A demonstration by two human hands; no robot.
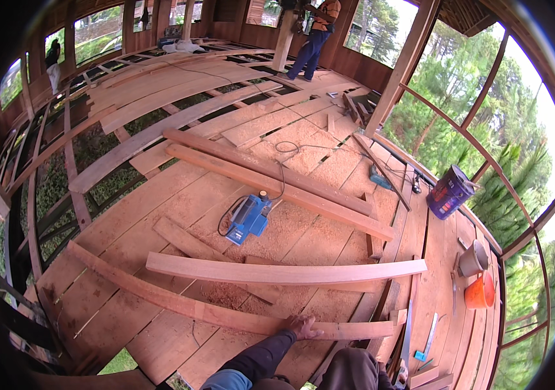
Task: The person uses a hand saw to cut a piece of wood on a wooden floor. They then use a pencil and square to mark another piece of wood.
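Observation:
My left hand (302,327) reaches from a dark sleeve and wraps over a long reddish wooden plank (173,301) lying near me. What looks like part of my right hand (401,374) shows low beside my knee; its fingers are too small and covered to make out. Just beyond the held plank lies a paler wooden beam (284,272). Farther off, a blue electric planer (249,218) sits on the boards among shavings. Near the right end of the held plank is a long thin metal blade or strip (408,328).
Two thick beams (277,188) lie beyond the planer. A dark bucket (449,192), a grey bucket (473,259) and an orange bucket (480,290) stand right, with a blue-handled square (428,338). Open joists (69,149) leave gaps at left. Another person (316,39) stands far off.

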